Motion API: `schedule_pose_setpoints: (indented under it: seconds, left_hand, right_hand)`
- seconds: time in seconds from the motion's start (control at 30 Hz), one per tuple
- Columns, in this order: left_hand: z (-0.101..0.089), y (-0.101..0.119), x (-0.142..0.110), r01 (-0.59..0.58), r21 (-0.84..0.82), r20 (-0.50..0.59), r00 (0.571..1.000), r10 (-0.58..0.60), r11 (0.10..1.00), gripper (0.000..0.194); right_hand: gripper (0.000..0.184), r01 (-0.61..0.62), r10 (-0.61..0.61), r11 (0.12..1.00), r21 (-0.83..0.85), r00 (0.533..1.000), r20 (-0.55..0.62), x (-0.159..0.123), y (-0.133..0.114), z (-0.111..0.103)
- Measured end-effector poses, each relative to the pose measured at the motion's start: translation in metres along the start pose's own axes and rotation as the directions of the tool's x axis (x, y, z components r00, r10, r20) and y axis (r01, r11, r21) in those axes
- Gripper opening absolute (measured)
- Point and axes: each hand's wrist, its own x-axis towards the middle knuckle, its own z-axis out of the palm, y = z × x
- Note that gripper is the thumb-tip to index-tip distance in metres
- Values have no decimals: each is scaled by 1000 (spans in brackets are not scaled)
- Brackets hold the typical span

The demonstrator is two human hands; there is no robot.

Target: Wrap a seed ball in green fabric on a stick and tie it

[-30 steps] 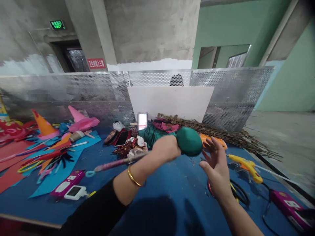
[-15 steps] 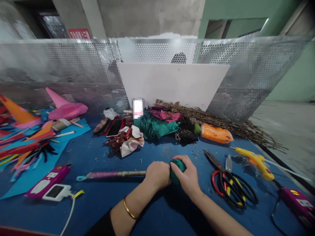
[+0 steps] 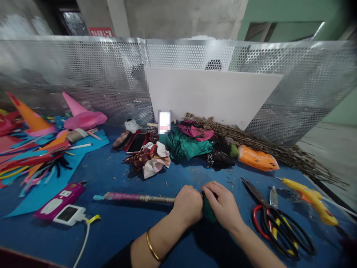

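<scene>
A long thin stick, wrapped partly in pink-purple and tipped with a light blue loop, lies level above the blue table. My left hand is closed in a fist around its right end. At that end is a rounded dark green bundle, apparently cloth or yarn. My right hand curls over the bundle from the right, its thumb and fingers pressed on it. The two hands nearly touch, and between them much of the bundle is hidden.
Black-handled scissors, red-and-yellow-handled pliers and a yellow glue gun lie at right. Behind are green cloth, an orange packet and dry twigs. Left are felt hats and a purple power pack.
The view has swung slightly left, so things sit further right in it. My right hand has turned over the green bundle, covering more of it; my left hand still grips the stick.
</scene>
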Motion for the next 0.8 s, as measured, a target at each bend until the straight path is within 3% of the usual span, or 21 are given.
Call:
schedule_pose_setpoints:
  seconds: [0.23,0.5,0.7,0.8]
  left_hand:
    - [1,8,-5,122,-66,0,993,-122,990,31]
    - [3,11,-8,147,-10,-72,986,-148,989,30]
    - [-2,5,-6,138,-10,-56,989,-139,990,28]
    - [-5,2,-4,133,-20,-38,990,-133,991,25]
  right_hand:
    - [30,50,-48,997,56,998,-47,-7,6,2]
    - [28,38,-33,996,77,997,-66,-7,8,1]
    - [26,-40,53,991,131,994,-98,-8,8,3]
    - [26,-122,147,961,249,986,-83,-9,10,2]
